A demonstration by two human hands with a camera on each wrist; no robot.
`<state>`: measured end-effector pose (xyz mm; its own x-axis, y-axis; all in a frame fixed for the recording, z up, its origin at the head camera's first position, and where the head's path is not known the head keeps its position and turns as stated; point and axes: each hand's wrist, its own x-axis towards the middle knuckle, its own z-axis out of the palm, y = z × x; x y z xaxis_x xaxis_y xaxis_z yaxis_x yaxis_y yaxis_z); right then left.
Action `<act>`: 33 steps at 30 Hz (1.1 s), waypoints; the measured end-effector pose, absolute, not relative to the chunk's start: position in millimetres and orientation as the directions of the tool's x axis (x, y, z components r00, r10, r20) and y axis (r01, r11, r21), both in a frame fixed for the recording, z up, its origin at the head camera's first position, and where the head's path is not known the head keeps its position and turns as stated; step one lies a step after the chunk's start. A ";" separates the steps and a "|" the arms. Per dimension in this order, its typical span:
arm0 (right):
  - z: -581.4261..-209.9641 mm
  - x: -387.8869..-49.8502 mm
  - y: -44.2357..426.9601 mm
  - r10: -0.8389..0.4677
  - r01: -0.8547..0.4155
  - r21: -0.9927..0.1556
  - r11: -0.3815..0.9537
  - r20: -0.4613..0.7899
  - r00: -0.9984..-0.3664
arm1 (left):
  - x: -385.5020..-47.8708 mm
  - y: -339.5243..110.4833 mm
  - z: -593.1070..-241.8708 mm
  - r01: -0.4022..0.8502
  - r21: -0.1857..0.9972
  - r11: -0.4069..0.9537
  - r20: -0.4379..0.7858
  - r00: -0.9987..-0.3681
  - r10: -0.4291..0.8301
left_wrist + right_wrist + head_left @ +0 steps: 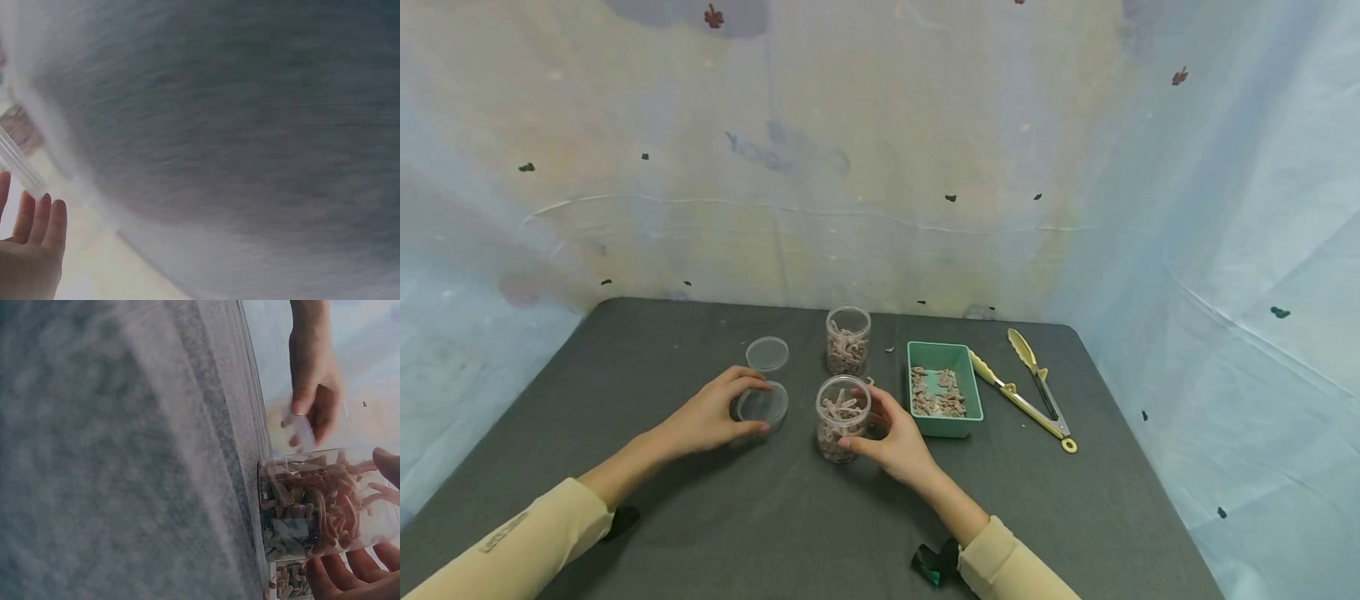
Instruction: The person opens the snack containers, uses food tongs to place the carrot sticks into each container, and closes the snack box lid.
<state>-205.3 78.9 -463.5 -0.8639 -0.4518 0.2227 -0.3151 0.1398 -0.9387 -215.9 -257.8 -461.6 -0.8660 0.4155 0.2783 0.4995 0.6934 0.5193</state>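
Note:
My left hand (718, 410) pinches a clear round lid (763, 407) by its edge, raised a little off the dark table. In the left wrist view the lid (20, 165) shows as a clear rim beyond the fingertips. My right hand (895, 440) grips a clear jar (835, 437) from its right side, thumb in front. Pale brown curled strips fill much of this upright, uncovered jar, seen close in the right wrist view as well. Behind it stands a second open jar (847, 346) with similar strips. Another clear lid (767, 354) lies beyond my left hand.
Right of the jars sits a green tray (945, 427) holding more strips. Spread tongs (1030, 408) with yellow tips lie beyond it. A few stray strips (890, 349) are on the dark table (760, 533). Pale plastic sheeting (865, 167) hangs behind.

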 end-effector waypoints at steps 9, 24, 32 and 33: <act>-467.1 -208.6 82.7 -0.458 -0.292 -0.951 0.106 0.213 -0.863 | -220.8 -233.4 -428.1 0.534 0.599 0.596 0.444 -0.842 0.308; -466.6 -210.8 82.5 -0.468 -0.232 -0.967 0.103 0.158 -0.869 | -219.3 -170.4 -402.1 0.664 0.656 0.358 0.521 -0.742 0.422; -466.0 -208.0 83.0 -0.467 -0.218 -0.970 0.110 0.143 -0.872 | -218.2 -156.6 -402.1 0.651 0.676 0.345 0.445 -0.735 0.512; -465.9 -208.0 83.1 -0.467 -0.217 -0.970 0.109 0.142 -0.873 | -218.4 -155.9 -402.8 0.644 0.683 0.345 0.435 -0.738 0.516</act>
<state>-208.0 83.1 -465.9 -0.8726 -0.4673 0.1423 -0.2166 0.1090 -0.9701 -218.4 -155.9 -402.8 -0.7379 0.5164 0.4345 0.6436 0.3446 0.6834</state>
